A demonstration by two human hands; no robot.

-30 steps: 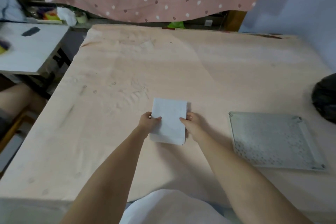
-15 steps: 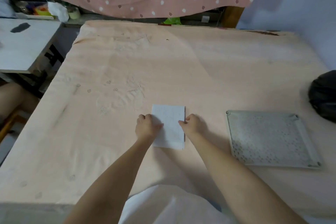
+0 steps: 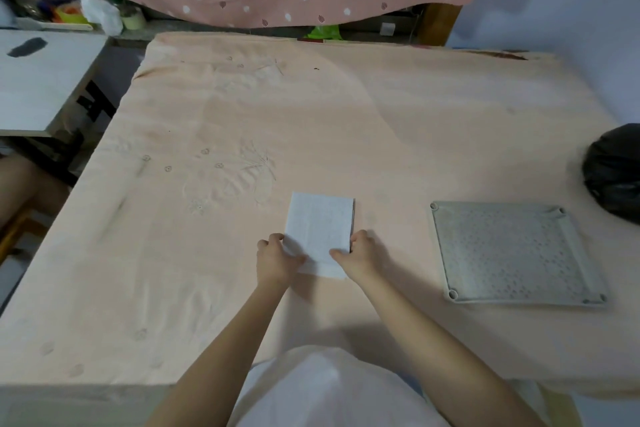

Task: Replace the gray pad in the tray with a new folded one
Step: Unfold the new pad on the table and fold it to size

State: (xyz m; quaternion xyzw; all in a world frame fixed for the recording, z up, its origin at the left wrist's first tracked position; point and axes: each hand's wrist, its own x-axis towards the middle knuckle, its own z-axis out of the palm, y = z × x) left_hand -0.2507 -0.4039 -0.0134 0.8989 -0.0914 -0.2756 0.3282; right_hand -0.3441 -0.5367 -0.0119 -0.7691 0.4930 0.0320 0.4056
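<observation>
While a folded white pad [image 3: 320, 230] lies flat on the peach-covered table [image 3: 207, 218], the left hand [image 3: 277, 262] and right hand [image 3: 362, 255] pinch its near corners; the gray tray [image 3: 512, 253] sits well apart, to the right.

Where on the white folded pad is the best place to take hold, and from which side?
Judging by its pose, take the white folded pad by its two long edges near the close end, one hand from each side: it lies flat, and both hands already rest there.
</observation>
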